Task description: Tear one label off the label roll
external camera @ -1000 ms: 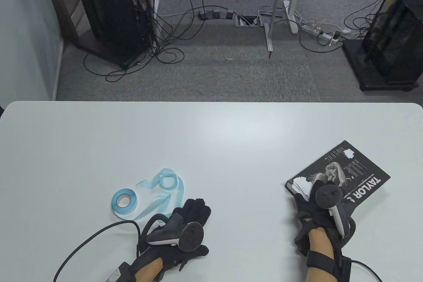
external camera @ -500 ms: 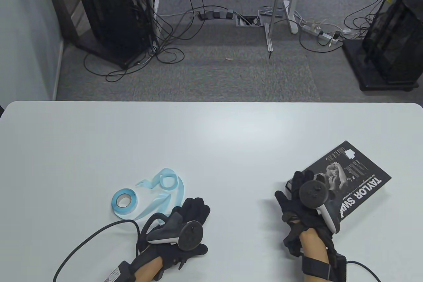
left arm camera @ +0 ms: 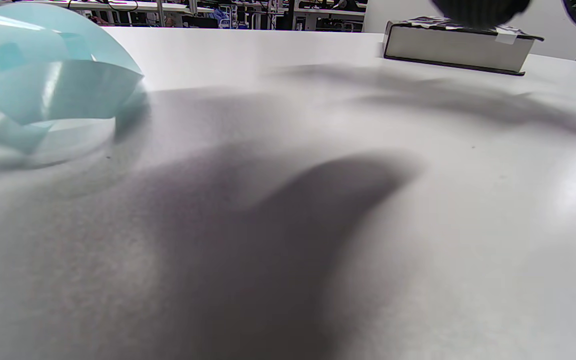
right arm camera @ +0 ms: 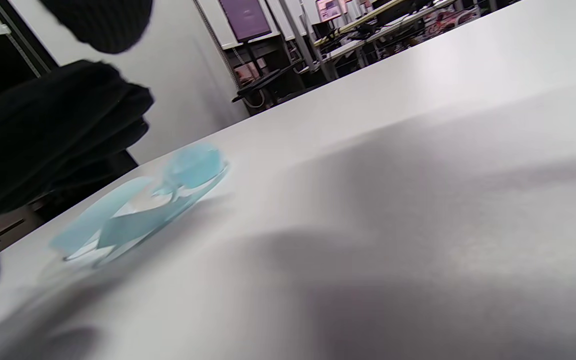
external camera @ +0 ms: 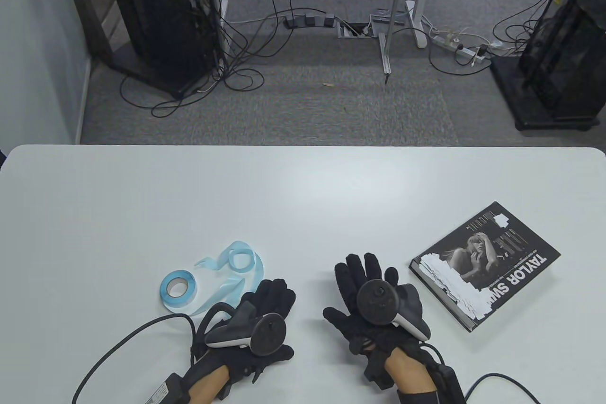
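Note:
A light blue label roll [external camera: 177, 288] lies on the white table [external camera: 303, 195] at the front left. Its loose backing strip [external camera: 239, 271] curls out to the right; it also shows in the left wrist view [left arm camera: 53, 95] and the right wrist view [right arm camera: 143, 210]. My left hand [external camera: 270, 302] rests flat on the table just right of the strip, fingers spread, holding nothing. My right hand [external camera: 362, 281] lies open and empty on the table between the left hand and a book [external camera: 487, 264].
The black "TAYLOR" book with several white labels [external camera: 454, 281] stuck on its cover lies at the front right; its edge shows in the left wrist view [left arm camera: 455, 47]. Cables trail from both wrists off the front edge.
My right hand has left the book and moved left to the middle of the table, beside the left hand. The white labels on the book's cover are now uncovered. The left hand barely moved.

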Demonstrator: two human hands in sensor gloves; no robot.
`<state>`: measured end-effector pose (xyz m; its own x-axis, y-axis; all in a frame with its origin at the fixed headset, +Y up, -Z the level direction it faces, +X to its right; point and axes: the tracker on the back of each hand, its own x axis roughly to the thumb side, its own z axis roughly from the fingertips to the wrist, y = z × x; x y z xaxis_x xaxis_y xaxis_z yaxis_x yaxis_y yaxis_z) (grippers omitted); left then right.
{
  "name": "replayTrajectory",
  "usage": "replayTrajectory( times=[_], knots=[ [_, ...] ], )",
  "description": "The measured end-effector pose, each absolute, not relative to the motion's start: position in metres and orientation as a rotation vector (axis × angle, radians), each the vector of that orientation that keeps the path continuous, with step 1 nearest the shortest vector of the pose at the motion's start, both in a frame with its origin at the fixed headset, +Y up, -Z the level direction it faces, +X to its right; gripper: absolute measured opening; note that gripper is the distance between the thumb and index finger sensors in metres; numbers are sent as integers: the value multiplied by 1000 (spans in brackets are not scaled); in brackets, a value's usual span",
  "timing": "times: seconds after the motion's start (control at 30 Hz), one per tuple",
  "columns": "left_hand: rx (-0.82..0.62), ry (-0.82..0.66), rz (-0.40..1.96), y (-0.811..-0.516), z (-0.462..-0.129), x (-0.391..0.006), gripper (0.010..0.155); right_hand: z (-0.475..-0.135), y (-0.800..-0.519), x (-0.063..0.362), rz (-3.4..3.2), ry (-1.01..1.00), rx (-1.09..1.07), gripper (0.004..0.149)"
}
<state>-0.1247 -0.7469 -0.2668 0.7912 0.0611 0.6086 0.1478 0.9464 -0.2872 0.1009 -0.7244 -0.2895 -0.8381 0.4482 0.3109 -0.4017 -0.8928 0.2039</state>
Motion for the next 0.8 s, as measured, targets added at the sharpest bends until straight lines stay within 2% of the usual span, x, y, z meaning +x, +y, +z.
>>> replayTrajectory(
  times=[0.3, 0.8],
  knots=[
    [-349, -652, -68, -748, -269, -125, 102, -278, -729, 73, 2646, 253, 647, 82],
    [-385, -626, -99, -755, -281, -129, 103, -285, -744, 67, 2674, 411, 662, 84]
  ],
)
